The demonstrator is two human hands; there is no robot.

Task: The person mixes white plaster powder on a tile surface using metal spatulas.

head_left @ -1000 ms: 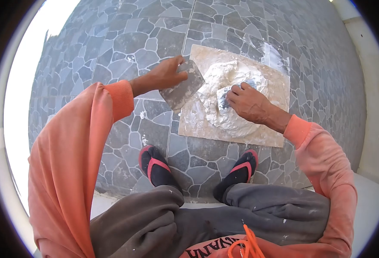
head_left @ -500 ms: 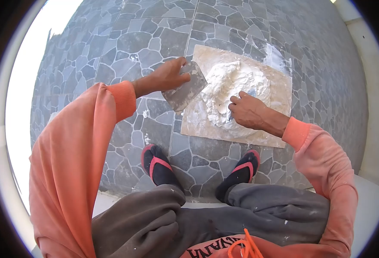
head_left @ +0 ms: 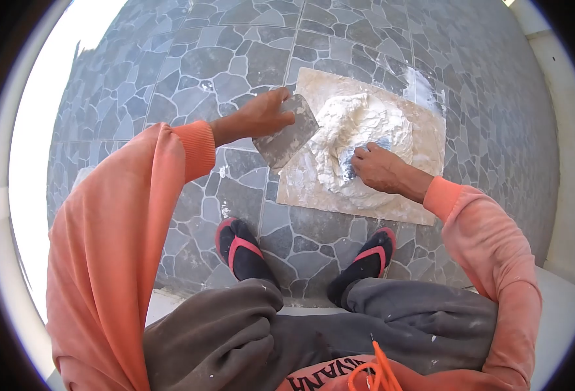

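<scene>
My left hand (head_left: 266,114) is closed on a flat, grey, paste-smeared scraper (head_left: 289,138), tilted at the left edge of the board. A heap of wet white plaster (head_left: 339,117) lies spread over the middle of a pale square board (head_left: 294,189). Over the heap's lower part, my right hand (head_left: 377,168) is closed on a second scraper (head_left: 349,163), whose paste-streaked bluish blade touches the plaster. The fingers cover its handle side.
The board lies on grey stone-patterned floor tiles (head_left: 212,62). White smears (head_left: 421,88) mark the floor behind its far right corner. My feet in dark socks and flip-flops (head_left: 242,251) stand just in front of it. A pale wall (head_left: 564,130) runs along the right.
My right hand has turned slightly, and more of its scraper's blade shows against the plaster. The left hand and its scraper have shifted a little to the right.
</scene>
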